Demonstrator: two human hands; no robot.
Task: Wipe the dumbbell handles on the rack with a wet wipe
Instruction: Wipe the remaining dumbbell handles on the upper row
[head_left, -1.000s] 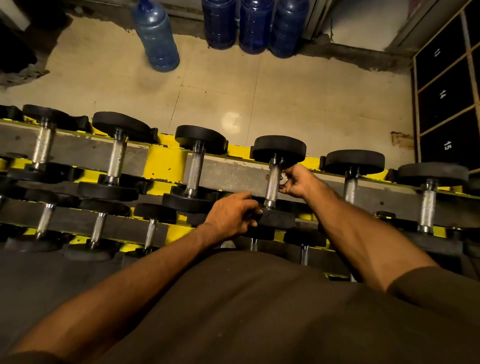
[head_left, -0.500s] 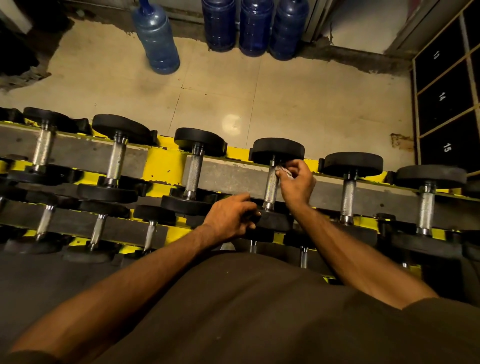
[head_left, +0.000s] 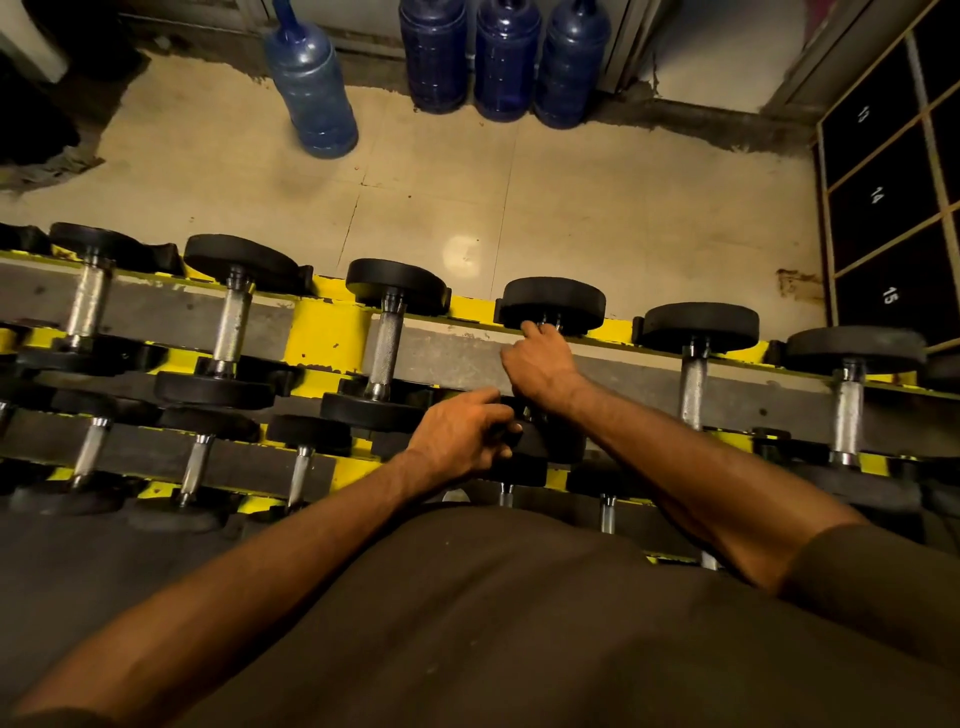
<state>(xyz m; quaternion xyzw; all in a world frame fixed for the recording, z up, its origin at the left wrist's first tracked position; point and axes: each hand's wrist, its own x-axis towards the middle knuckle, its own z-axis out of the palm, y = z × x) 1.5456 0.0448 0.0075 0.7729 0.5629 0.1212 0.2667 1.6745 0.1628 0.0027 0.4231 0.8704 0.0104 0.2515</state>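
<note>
Head, R hand (head_left: 540, 364) gripping dumbbell (head_left: 553, 304), L hand (head_left: 457, 439) gripping near end (head_left: 540, 441)

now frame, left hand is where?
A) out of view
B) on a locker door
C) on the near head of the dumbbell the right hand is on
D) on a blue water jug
C: the left hand holds the near head of the dumbbell that the right hand is curled round.
</note>
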